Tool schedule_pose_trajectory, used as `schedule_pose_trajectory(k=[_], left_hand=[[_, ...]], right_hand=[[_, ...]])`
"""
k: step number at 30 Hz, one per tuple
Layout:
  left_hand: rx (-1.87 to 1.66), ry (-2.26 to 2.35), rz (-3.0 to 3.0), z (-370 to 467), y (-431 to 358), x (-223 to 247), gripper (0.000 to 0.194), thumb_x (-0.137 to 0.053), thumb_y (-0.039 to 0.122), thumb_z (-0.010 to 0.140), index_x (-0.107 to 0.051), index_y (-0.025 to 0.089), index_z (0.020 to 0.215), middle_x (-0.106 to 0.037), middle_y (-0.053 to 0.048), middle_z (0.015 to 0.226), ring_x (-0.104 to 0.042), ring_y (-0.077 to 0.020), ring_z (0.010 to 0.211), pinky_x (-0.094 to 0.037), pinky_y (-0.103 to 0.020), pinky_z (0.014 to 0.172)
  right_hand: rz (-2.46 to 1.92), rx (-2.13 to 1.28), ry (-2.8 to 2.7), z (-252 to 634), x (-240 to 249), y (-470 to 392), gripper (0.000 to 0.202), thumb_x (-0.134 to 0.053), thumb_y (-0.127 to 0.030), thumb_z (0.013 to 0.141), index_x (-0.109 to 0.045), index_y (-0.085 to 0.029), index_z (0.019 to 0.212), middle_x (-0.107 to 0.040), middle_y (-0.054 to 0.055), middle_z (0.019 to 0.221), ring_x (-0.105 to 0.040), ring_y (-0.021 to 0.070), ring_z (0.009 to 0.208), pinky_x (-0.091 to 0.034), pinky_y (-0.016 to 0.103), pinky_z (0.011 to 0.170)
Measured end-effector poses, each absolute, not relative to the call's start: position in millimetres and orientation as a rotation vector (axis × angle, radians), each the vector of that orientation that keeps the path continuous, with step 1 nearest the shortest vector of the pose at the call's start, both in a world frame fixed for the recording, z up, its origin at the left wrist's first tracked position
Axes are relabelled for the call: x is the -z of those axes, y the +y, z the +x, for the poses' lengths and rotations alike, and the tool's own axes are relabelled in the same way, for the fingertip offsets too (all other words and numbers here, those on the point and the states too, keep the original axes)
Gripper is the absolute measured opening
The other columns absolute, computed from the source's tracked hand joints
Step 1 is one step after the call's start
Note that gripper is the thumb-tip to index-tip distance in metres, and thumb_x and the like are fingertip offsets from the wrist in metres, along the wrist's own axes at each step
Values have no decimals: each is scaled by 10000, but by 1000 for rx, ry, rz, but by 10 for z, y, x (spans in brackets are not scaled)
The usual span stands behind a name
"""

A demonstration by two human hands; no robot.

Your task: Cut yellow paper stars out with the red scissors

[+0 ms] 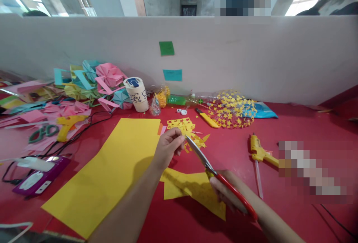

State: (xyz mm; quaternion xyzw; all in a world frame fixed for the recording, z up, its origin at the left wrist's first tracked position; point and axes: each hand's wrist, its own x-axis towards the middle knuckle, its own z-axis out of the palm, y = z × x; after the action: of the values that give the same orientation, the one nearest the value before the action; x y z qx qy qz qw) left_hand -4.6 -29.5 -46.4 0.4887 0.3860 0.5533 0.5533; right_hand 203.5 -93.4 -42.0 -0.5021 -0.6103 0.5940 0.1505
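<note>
My right hand (223, 191) is wrapped round the red handles of a pair of scissors (207, 164). Their metal blades look closed and slant up to the left, with the tips beside my left fingertips. My left hand (169, 144) is closed in a pinch; whatever is between its thumb and finger is too small to make out. Just behind both hands lie small yellow paper stars and scraps (186, 125). Under my arms are a large yellow paper sheet (112, 176) and cut pieces of yellow paper (201, 187) on the red table (279, 213).
At the left are a purple power strip (41, 176), a yellow glue gun (67, 125), green-handled scissors (43, 133) and folded paper decorations (109, 75). Behind stand a white cup (137, 95) and star-covered clear plastic (232, 110). A utility knife (208, 119) and another glue gun (258, 151) lie to the right.
</note>
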Motion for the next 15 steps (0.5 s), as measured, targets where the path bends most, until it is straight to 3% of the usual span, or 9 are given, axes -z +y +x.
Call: schedule_pose_trajectory(k=[15], left_hand=[[-1289,914,1148,-54,-288,454,162,-568,261,794,-491,176,679,-506,62,497,-403,-50,395,-331,-155,377]], right_hand=[[-1456,-1717,-1761,2045,450,-924,456,-461,-611,810,-373,-199,637,-383,-72,503,-389,46,353,-281,143,316]])
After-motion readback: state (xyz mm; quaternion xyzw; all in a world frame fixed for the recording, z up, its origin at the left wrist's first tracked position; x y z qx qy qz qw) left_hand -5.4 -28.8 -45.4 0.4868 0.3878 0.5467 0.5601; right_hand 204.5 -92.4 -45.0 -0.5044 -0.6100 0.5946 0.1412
